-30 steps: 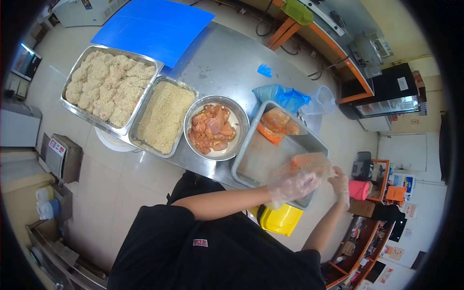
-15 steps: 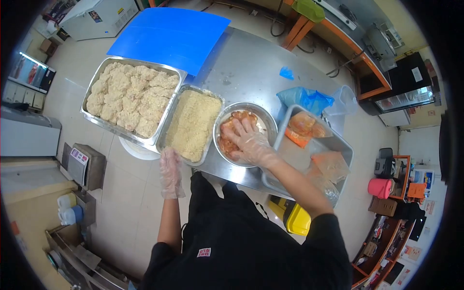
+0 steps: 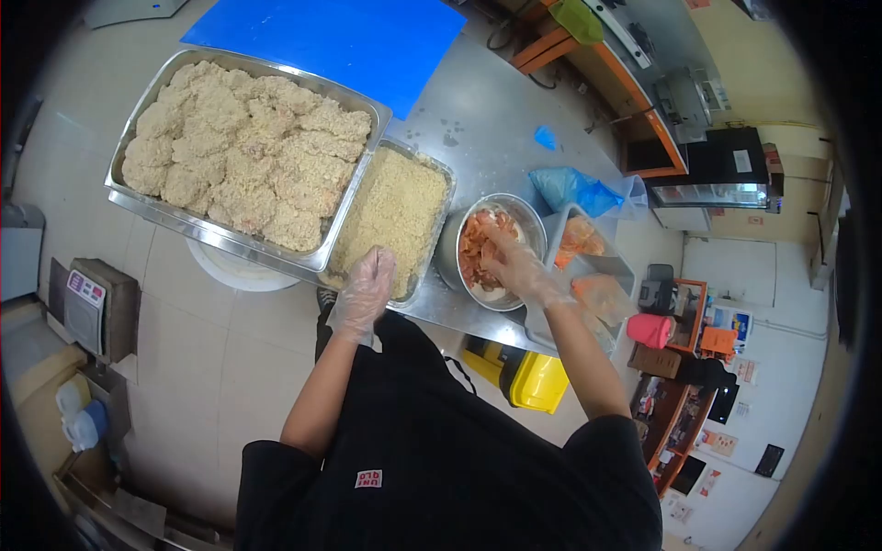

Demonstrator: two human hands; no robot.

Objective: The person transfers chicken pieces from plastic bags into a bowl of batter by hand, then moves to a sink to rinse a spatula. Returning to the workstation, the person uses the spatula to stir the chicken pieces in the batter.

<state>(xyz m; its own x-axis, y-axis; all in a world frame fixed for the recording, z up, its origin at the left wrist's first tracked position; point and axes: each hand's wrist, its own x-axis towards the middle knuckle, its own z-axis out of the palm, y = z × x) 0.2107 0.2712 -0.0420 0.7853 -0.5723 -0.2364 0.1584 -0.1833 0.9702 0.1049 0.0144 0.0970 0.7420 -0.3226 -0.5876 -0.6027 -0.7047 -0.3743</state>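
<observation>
My right hand [image 3: 516, 268], in a clear plastic glove, reaches into a round metal bowl [image 3: 536, 219] with its fingers on reddish marinated meat [image 3: 476, 246]. Some white powder or liquid shows at the bowl's inner side. My left hand [image 3: 366, 292], also gloved, is at the near edge of a metal tray of pale crumbs [image 3: 390, 207], its fingers drawn together; whether they hold anything is too small to tell. Left of the crumbs stands a large deep metal pan [image 3: 354, 230] filled with crumb-coated pieces [image 3: 248, 151].
A blue board [image 3: 340, 41] lies behind the pan. Right of the bowl are a grey tub [image 3: 620, 266] with bagged orange meat [image 3: 581, 241] and a blue plastic bag [image 3: 571, 191]. A yellow bin [image 3: 537, 381] stands below the steel table's [image 3: 469, 115] near edge.
My left hand has moved up and right to the crumb tray, and its fingers have closed. My right hand's fingers have curled in the meat. The view has shifted and turned.
</observation>
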